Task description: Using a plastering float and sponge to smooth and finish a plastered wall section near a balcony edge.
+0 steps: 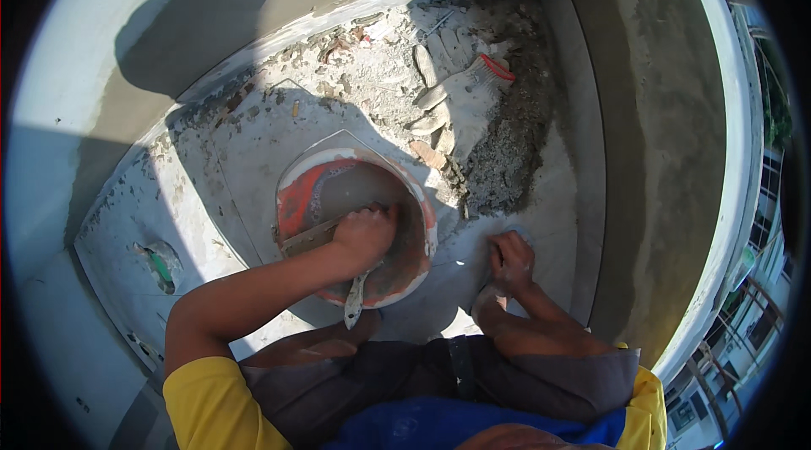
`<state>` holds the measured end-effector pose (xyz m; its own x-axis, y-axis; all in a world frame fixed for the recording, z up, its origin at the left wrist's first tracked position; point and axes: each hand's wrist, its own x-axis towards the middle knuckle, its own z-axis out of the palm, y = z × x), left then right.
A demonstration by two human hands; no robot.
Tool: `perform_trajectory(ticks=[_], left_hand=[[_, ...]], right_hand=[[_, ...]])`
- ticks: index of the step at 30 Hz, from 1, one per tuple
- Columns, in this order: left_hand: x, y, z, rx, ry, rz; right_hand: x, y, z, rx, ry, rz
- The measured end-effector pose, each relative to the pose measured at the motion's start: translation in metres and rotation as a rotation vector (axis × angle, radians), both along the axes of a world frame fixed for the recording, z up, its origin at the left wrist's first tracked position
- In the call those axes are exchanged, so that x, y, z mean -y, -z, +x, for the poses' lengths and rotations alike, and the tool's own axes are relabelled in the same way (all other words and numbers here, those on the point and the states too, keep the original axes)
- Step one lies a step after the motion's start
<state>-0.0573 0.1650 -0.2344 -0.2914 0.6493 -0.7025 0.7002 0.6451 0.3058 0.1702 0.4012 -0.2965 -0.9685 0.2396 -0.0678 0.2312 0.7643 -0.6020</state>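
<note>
A round bucket with an orange-red, mortar-smeared inside stands in front of me, holding grey, wet-looking mix. My left hand is inside its rim, fingers wrapped round a flat trowel-like tool whose long narrow edge reaches left over the mix. Below that hand, a pale brush-like handle leans out over the near rim; its other end is hidden. My right hand is closed low over the floor tiles, right of the bucket and beside my foot. What its fingers hold, if anything, is hidden.
Beyond the bucket lie dirty work gloves with a red cuff edge, on a heap of grey mortar rubble. A green-handled tool rests on the left floor. Walls enclose this corner; a wire bail rises behind the bucket.
</note>
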Motion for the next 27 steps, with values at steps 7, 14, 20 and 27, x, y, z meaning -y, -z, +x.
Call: perform_trajectory(ticks=[7,14,20,27], left_hand=[[-0.004,0.01,0.004,0.259,-0.191,-0.039],[-0.003,-0.013,-0.002,0.141,-0.319,-0.074],[0.014,-0.024,0.003,0.044,-0.471,0.064],[0.021,-0.039,0.01,-0.024,-0.458,0.065]], right_hand=[[0.001,0.002,-0.003,-0.002,-0.021,-0.04],[-0.002,0.002,-0.004,-0.018,-0.015,-0.034],[-0.003,0.004,-0.031,-0.091,0.016,-0.294],[0.008,-0.033,-0.122,-0.307,-0.085,-0.425]])
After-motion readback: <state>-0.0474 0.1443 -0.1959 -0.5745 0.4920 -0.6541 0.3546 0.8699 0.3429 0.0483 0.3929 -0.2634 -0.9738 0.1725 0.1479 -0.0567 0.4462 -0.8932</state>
